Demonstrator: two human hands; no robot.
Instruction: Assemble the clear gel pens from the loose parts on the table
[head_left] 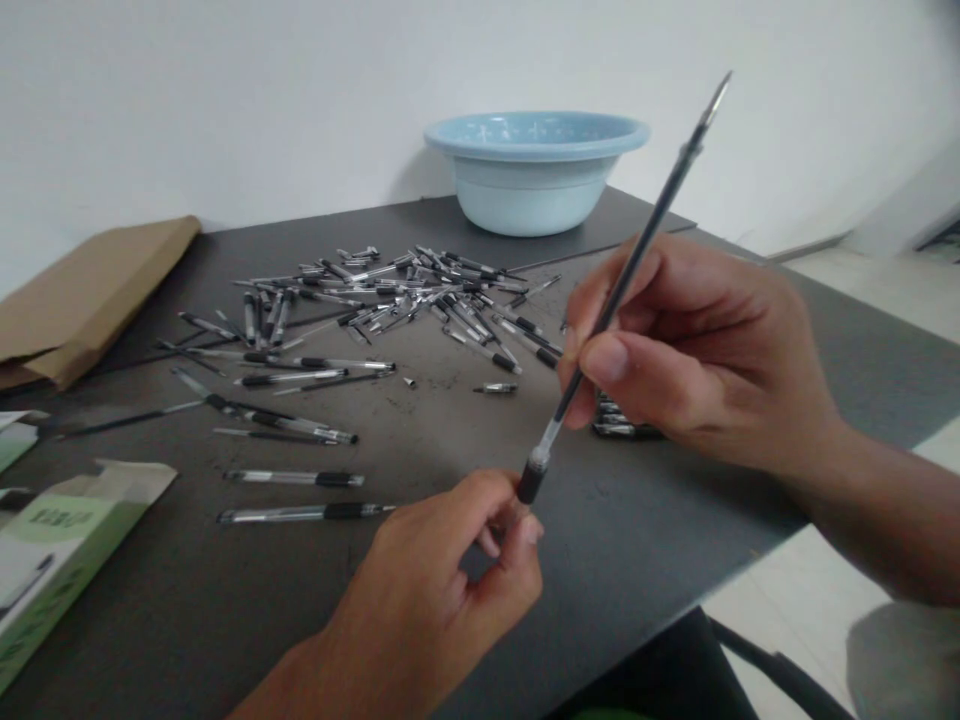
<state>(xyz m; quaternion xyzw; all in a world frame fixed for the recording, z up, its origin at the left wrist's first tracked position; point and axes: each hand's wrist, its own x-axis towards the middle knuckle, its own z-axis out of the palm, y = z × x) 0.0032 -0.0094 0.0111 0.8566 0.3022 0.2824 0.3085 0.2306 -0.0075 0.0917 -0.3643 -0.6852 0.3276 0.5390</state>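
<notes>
Between the thumb and fingers of my right hand [697, 350] is a dark pen refill [649, 230], its metal tip slanting up to the right. The refill's lower end is at the mouth of a pen barrel with a black grip [534, 475]. My left hand [442, 580] pinches that barrel low down, and the fingers hide most of it. To the left on the table lie a clear pen with a black grip [300, 513] and another pen [294, 478]. A small pen tip piece [495, 388] rests farther back.
A large heap of pens and pen parts [405, 290] spreads over the dark table [420, 440]. Behind it stands a light blue basin [536, 190] by the wall. A brown paper packet [112, 290] and a green-white box [67, 560] lie at left. Several pens [622, 425] sit behind my right hand.
</notes>
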